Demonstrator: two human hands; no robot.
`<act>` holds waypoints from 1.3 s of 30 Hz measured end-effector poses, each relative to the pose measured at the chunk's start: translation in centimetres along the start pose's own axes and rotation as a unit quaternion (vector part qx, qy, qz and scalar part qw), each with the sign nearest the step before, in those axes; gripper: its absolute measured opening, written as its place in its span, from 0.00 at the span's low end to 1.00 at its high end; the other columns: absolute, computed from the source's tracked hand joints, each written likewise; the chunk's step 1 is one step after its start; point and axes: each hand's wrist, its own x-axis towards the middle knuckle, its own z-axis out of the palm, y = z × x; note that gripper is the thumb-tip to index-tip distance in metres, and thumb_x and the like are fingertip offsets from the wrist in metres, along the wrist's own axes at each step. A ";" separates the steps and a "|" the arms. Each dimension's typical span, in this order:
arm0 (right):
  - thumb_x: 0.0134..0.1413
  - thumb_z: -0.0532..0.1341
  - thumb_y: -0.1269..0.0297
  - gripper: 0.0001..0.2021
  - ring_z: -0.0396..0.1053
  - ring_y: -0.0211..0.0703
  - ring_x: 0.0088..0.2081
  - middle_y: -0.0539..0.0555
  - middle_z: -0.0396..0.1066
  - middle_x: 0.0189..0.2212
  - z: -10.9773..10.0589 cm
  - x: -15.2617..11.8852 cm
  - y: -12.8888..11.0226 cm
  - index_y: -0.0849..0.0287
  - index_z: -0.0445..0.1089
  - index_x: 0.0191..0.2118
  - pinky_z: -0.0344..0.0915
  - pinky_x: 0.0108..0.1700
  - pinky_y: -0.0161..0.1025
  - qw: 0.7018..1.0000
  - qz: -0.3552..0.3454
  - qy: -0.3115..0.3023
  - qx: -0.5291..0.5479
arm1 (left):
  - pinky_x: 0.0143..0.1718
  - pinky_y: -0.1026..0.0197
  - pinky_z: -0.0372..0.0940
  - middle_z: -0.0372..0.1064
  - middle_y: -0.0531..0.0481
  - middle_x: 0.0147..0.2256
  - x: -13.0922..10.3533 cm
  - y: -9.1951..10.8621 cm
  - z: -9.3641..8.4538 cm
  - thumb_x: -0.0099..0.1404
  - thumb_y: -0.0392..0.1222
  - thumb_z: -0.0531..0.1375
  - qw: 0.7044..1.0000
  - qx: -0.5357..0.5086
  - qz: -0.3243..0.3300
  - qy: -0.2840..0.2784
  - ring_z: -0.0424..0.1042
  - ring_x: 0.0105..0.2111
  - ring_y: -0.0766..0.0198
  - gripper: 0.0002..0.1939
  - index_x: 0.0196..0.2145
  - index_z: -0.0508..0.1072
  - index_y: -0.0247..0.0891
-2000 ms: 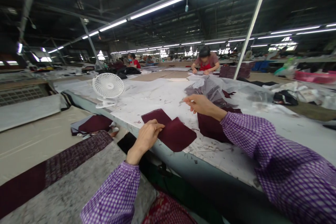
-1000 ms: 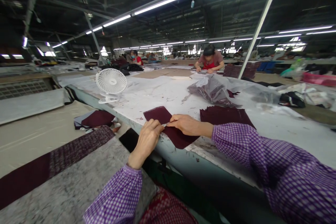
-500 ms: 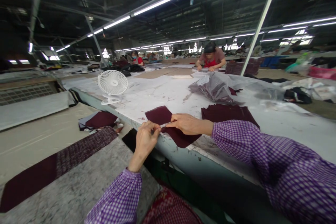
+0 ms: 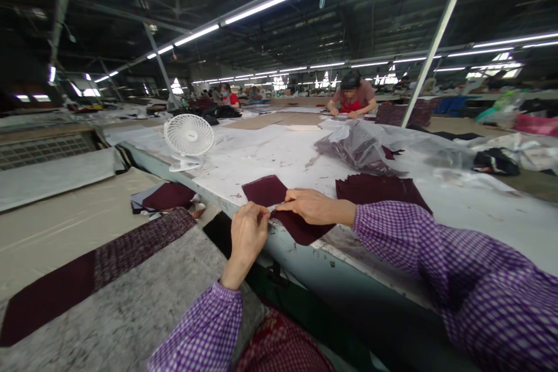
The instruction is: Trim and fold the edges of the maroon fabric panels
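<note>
A maroon fabric piece (image 4: 305, 229) lies at the near edge of the white table, with a second maroon part (image 4: 264, 189) just behind it. My left hand (image 4: 249, 232) is closed at the table edge, thumb and fingertips pinched together at the fabric; what is between them is too small to make out. From the right, my right hand (image 4: 311, 206) rests on the maroon fabric, its index finger pointing at the left fingertips and its other fingers curled. Something pale and narrow shows between the two hands. A stack of maroon pieces (image 4: 379, 190) lies beyond my right wrist.
A white fan (image 4: 189, 135) stands at the table's left edge. Clear plastic bags (image 4: 361, 148) lie behind the stack. On the lower left surface are a long maroon strip (image 4: 52, 302) and a folded bundle (image 4: 168, 196). A person (image 4: 353, 96) leans over the table's far side.
My left hand has moved slightly right, closer to my right fingertips, and less of the pale narrow thing shows between them. My right hand stays in nearly the same place.
</note>
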 end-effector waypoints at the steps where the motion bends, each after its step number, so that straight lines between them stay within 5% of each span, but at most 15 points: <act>1: 0.53 0.51 0.80 0.26 0.63 0.44 0.40 0.60 0.66 0.40 -0.1 0.0 0.0 0.59 0.67 0.57 0.64 0.43 0.41 1.000 0.000 -0.003 0.000 | 0.39 0.57 0.58 0.69 0.50 0.31 0.0 0.1 0.0 0.63 0.36 0.57 1.000 0.010 0.006 -0.002 0.68 0.36 0.59 0.05 0.29 0.71 0.38; 11: 0.54 0.50 0.79 0.27 0.60 0.42 0.35 0.59 0.63 0.38 -0.8 0.5 -0.1 0.56 0.64 0.59 0.61 0.40 0.40 0.998 -0.021 -0.056 -0.029 | 0.38 0.54 0.53 0.70 0.49 0.32 -0.4 -0.2 -1.0 0.69 0.39 0.51 0.980 0.152 0.127 0.001 0.65 0.36 0.58 0.12 0.32 0.72 0.39; 15: 0.53 0.50 0.79 0.30 0.59 0.41 0.33 0.57 0.61 0.37 -1.4 0.8 -0.6 0.53 0.62 0.61 0.59 0.38 0.39 0.994 -0.027 -0.082 -0.065 | 0.38 0.54 0.54 0.71 0.49 0.33 -0.3 -0.9 -0.9 0.69 0.40 0.51 0.986 0.113 0.124 -0.007 0.66 0.36 0.58 0.13 0.33 0.74 0.40; 21: 0.55 0.50 0.79 0.32 0.57 0.42 0.33 0.56 0.59 0.35 -2.5 1.1 -1.7 0.46 0.58 0.63 0.57 0.37 0.39 0.987 -0.027 -0.128 -0.098 | 0.44 0.56 0.61 0.73 0.49 0.36 -0.3 -3.7 -1.4 0.68 0.43 0.53 0.993 -0.092 0.076 -0.001 0.69 0.40 0.59 0.12 0.37 0.76 0.40; 25: 0.56 0.50 0.78 0.33 0.57 0.43 0.34 0.56 0.60 0.37 -2.5 0.9 -2.0 0.40 0.56 0.63 0.56 0.37 0.39 0.989 -0.005 -0.115 -0.090 | 0.46 0.55 0.63 0.73 0.47 0.37 0.4 -4.4 -1.5 0.67 0.41 0.53 0.994 -0.089 0.048 0.028 0.70 0.41 0.58 0.11 0.38 0.75 0.39; 32: 0.54 0.59 0.69 0.20 0.60 0.48 0.45 0.57 0.68 0.41 -2.2 0.9 -0.1 0.57 0.67 0.54 0.53 0.51 0.48 0.994 0.067 -0.072 0.048 | 0.50 0.53 0.62 0.71 0.46 0.42 3.7 -2.7 -0.5 0.62 0.37 0.57 0.994 0.011 0.091 -0.059 0.67 0.46 0.56 0.09 0.40 0.74 0.38; 36: 0.51 0.62 0.71 0.13 0.62 0.44 0.43 0.56 0.67 0.41 -1.3 1.1 0.6 0.62 0.70 0.44 0.57 0.50 0.43 0.988 0.072 -0.059 0.126 | 0.47 0.55 0.63 0.71 0.45 0.41 4.8 -1.6 0.0 0.63 0.39 0.57 0.983 0.102 0.090 -0.124 0.67 0.45 0.56 0.08 0.39 0.74 0.38; 39: 0.50 0.61 0.73 0.07 0.63 0.42 0.40 0.57 0.66 0.40 -1.5 1.2 1.0 0.63 0.70 0.38 0.59 0.46 0.41 0.989 0.055 -0.055 0.127 | 0.44 0.57 0.63 0.70 0.45 0.39 4.9 -0.9 0.2 0.64 0.37 0.54 0.976 0.154 0.100 -0.120 0.68 0.43 0.57 0.08 0.36 0.74 0.39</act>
